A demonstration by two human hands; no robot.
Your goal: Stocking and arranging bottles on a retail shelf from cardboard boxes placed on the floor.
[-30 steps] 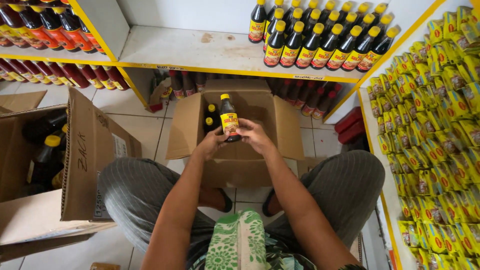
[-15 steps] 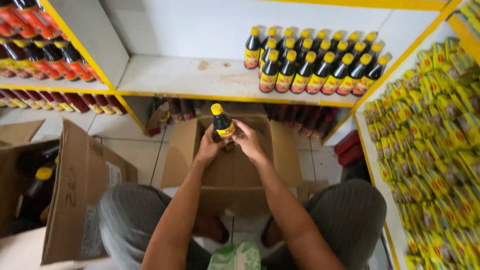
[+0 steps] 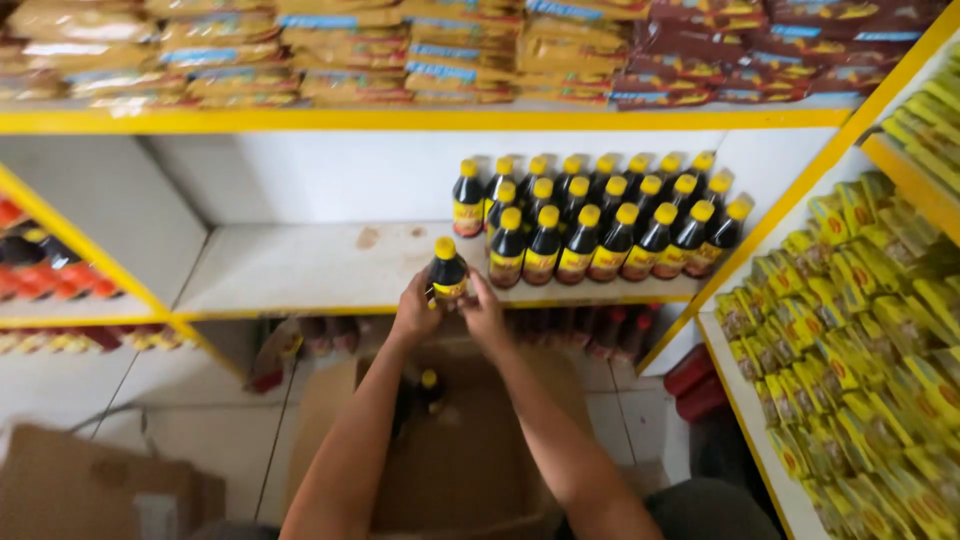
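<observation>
A dark sauce bottle [image 3: 447, 270] with a yellow cap and yellow label is held upright at the front edge of the white shelf [image 3: 310, 270]. My left hand [image 3: 415, 312] grips its left side and my right hand [image 3: 484, 308] its right side. Just to the right on the shelf stand several rows of matching bottles [image 3: 600, 220]. Below my arms lies an open cardboard box [image 3: 470, 460] with another bottle [image 3: 429, 388] inside.
Brown and red packets [image 3: 500, 50] fill the upper shelf. Yellow sachets [image 3: 860, 330] hang along the right rack. Red-capped bottles [image 3: 40, 270] sit on the left shelf. A second cardboard box [image 3: 90, 490] lies at the lower left on the tiled floor.
Both hands have lifted the bottle out of the box and up to the shelf edge. The view has tilted upward, showing the upper shelf.
</observation>
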